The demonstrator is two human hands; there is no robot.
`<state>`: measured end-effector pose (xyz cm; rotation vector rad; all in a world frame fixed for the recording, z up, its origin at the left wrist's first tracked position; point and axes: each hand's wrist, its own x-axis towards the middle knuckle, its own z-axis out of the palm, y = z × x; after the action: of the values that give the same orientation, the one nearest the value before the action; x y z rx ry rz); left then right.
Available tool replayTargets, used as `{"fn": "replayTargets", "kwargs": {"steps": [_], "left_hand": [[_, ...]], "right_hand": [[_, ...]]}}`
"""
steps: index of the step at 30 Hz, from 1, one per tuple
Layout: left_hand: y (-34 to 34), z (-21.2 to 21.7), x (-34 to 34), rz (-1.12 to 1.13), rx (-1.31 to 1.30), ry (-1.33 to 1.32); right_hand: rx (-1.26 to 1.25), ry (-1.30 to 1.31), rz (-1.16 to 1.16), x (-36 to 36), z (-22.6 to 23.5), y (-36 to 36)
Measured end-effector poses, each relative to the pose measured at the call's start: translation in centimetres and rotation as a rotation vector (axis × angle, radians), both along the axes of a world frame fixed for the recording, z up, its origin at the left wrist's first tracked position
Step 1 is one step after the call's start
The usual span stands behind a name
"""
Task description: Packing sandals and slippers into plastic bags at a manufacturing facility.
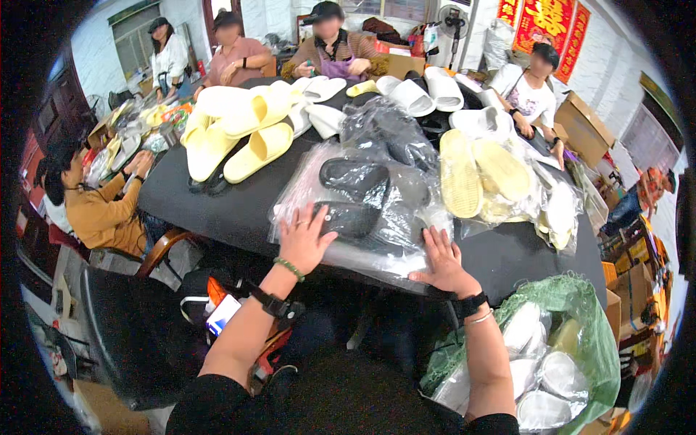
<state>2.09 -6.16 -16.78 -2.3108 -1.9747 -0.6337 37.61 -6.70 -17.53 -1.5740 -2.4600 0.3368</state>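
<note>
Slippers of black moulded material [354, 185], covered by clear plastic film [373, 257], are shown on the black-topped bench [225, 206]. At the near left of the black slippers, the film is touched by the left hand [304, 243], its grip spread wide and flat; at their near right, it is touched by the right hand [444, 262], its grip likewise spread. Left of the black slippers, pale-yellow slippers [259, 152] are heaped; right of them, bagged cream-yellow slippers [500, 168] are seen. Nearer and rightward of the black slippers, white slippers [558, 373] are contained in a green mesh sack [607, 341].
</note>
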Motion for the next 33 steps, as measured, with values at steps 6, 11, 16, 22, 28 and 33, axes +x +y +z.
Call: {"fn": "replayTargets", "kwargs": {"steps": [6,11,16,22,28,33], "left_hand": [[-0.4,-1.8,-1.7,-0.072,-0.037,-0.166],[-0.2,-1.2,-1.4,-0.020,-0.078,-0.168],[-0.4,-1.5,-1.5,0.010,-0.049,-0.121],[0.1,-1.4,-0.3,-0.051,0.008,-0.153],[-0.2,-1.9,-1.4,-0.059,-0.041,-0.161],[-0.2,-2.3,-1.5,-0.061,-0.011,-0.152]], "right_hand": [[-0.003,-0.034,-0.018,0.1,0.7,-0.3],[-0.161,-0.052,0.031,0.4,3.8,0.9],[0.006,0.377,0.051,-2.8,12.6,7.1],[0.414,0.150,0.061,-5.1,11.7,20.6],[0.199,-0.222,0.130,-7.3,10.6,26.6],[0.361,-0.222,0.219,-7.7,11.5,28.4]]}}
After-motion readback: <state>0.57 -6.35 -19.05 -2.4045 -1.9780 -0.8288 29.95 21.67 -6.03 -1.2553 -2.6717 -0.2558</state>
